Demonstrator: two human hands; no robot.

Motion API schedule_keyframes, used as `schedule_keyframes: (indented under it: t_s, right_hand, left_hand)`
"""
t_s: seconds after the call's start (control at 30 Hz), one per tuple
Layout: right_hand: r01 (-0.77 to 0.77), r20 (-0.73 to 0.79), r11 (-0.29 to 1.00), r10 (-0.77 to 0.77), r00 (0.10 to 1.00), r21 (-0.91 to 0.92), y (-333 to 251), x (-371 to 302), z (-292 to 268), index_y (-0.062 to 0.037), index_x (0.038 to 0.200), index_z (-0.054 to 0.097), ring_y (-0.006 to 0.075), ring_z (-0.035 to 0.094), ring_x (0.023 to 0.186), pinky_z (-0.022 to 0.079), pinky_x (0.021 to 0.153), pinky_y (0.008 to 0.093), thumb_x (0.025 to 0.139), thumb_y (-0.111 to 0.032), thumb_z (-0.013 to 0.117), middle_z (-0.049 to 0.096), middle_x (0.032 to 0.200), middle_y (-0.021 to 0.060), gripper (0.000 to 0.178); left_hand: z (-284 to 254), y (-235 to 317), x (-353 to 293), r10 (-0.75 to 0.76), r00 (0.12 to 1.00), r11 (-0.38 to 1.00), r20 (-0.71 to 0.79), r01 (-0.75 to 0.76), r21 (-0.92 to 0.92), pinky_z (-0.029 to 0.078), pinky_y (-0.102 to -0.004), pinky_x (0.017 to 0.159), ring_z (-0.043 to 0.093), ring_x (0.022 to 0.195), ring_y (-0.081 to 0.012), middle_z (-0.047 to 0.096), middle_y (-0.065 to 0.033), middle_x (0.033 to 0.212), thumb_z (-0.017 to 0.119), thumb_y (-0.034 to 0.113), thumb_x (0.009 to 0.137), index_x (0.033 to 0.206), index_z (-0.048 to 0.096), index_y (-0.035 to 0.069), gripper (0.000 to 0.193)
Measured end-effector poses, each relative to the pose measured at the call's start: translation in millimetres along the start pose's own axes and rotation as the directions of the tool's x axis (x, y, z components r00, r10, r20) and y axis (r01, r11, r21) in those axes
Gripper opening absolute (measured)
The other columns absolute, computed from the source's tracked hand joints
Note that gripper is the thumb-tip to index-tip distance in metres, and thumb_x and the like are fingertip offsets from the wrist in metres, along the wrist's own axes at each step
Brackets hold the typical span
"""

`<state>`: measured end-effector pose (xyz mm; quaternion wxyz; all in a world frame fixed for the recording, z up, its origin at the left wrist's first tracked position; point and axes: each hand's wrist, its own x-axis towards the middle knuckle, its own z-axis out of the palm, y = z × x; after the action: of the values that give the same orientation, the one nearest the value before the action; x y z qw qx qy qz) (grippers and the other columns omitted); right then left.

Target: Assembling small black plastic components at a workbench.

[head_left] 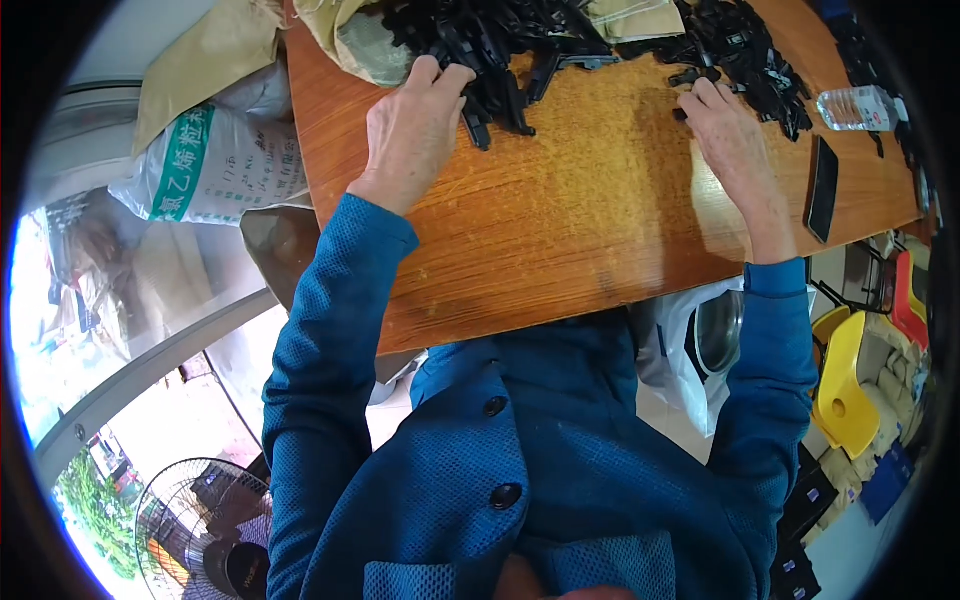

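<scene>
My left hand (412, 130) is at the near left edge of a heap of long black plastic parts (495, 80). Its fingers are curled in and closed on one of these parts, though most of what they grip is hidden. Over on the right, my right hand (728, 135) has its thumb and fingertips pinched around a small black plastic part (692, 76). That hand lies beside a second heap of smaller black pieces (745, 50). Both heaps rest on the brown wooden table (540, 230).
A clear plastic bottle (858, 109) lies on its side at the right, with a black phone (822, 190) nearer me. An open sack (370, 45) spreads at the far left. Off the table are a white sack (235, 160), a fan (200, 530) and a yellow chair (845, 390).
</scene>
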<state>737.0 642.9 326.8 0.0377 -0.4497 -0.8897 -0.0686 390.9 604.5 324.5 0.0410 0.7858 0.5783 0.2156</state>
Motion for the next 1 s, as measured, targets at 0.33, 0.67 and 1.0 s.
schedule_keyframes:
  t_s: [0.33,0.67,1.0]
  right_hand:
    - [-0.04,-0.255,0.871,0.187,0.949,0.49,-61.6,11.0,11.1,-0.0051,0.109,0.054,0.0243,0.064,0.073,0.053,0.063,0.0302,0.086,-0.004,0.059,0.061,0.089,0.011,0.023]
    - [-0.142,0.149,-0.044,0.298,0.943,0.989,-198.3,-8.2,-13.0,-0.0014,0.105,0.056,0.0127,0.066,0.082,0.052,0.07,0.0231,0.089,-0.001,0.059,0.065,0.093,0.0065,0.015]
    - [0.121,-0.178,0.314,0.161,0.971,0.942,-246.0,-25.9,-50.6,-0.0017,0.108,0.056,0.0132,0.066,0.077,0.053,0.065,0.024,0.088,0.001,0.061,0.065,0.091,0.0058,0.021]
  left_hand:
    - [-3.5,-9.4,-24.7,0.112,0.993,0.969,0.04,-0.118,0.218,0.054,-0.0387,0.061,0.061,0.078,-0.0275,0.047,-0.009,0.107,0.062,-0.001,0.077,0.099,0.058,0.012,0.025]
    - [-39.7,-7.7,-68.7,-0.257,0.957,0.902,0.138,0.289,-0.321,0.049,-0.0326,0.058,0.062,0.072,-0.0228,0.06,-0.0061,0.077,0.061,0.018,0.087,0.096,0.059,0.006,0.015]
    - [-57.4,34.3,-116.3,-0.07,0.895,-0.063,0.44,0.436,-0.898,0.036,-0.0154,0.04,0.051,0.053,-0.0033,0.055,0.0017,0.067,0.062,0.035,0.091,0.087,0.059,0.009,0.026]
